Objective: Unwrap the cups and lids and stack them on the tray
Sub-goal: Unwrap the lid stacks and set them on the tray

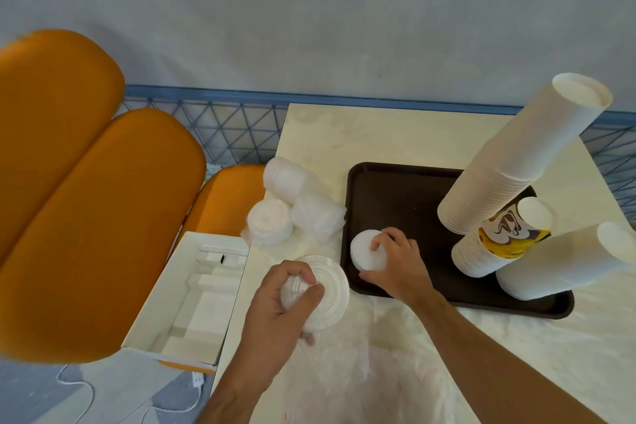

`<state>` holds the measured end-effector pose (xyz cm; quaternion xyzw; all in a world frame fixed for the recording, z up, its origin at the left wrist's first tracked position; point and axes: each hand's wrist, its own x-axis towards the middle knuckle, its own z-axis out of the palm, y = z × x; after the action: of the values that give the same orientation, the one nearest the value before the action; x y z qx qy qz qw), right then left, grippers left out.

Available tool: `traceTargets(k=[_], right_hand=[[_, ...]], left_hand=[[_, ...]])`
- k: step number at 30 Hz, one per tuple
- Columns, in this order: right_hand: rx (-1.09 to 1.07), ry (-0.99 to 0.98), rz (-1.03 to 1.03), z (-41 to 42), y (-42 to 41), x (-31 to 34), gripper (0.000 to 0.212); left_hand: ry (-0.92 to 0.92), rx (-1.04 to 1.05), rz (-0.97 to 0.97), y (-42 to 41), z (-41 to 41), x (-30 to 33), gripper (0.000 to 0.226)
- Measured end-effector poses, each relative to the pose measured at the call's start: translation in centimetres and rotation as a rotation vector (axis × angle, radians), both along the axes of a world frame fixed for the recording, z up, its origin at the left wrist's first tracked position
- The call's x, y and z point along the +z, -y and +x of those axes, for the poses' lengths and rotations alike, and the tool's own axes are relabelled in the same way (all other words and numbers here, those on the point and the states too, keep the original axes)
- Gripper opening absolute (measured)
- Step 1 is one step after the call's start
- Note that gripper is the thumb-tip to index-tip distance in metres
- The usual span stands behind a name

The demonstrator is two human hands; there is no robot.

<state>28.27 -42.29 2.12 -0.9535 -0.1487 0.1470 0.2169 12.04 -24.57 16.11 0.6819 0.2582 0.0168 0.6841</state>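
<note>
White plastic fills both your hands at the pale marble-look table (395,141): your right hand (395,262) curls its fingers over a short stack of white lids (365,250) sitting in the near left corner of the dark brown plastic tray (385,189), while your left hand (282,306) pinches a small lid against a larger clear domed lid (327,289) just off the tray's left edge. Three tall stacks of white paper cups (516,162) crowd the tray's right side, and wrapped sleeves of lids (296,203) lie at the table's left edge, beside an open white cardboard box (165,289).
</note>
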Motion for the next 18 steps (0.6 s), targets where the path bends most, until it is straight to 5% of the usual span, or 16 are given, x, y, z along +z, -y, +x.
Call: traceTargets(k=[12, 18], right_hand=[[0.006, -0.05, -0.107, 0.1, -1.2, 3.4, 0.056], [-0.064, -0.197, 0.42, -3.2, -1.6, 10.7, 0.014]], left_hand=[[0.053, 0.015, 0.077, 0.4, -0.1, 0.0, 0.042], [0.044, 0.028, 0.113, 1.1, 0.5, -0.7, 0.05]])
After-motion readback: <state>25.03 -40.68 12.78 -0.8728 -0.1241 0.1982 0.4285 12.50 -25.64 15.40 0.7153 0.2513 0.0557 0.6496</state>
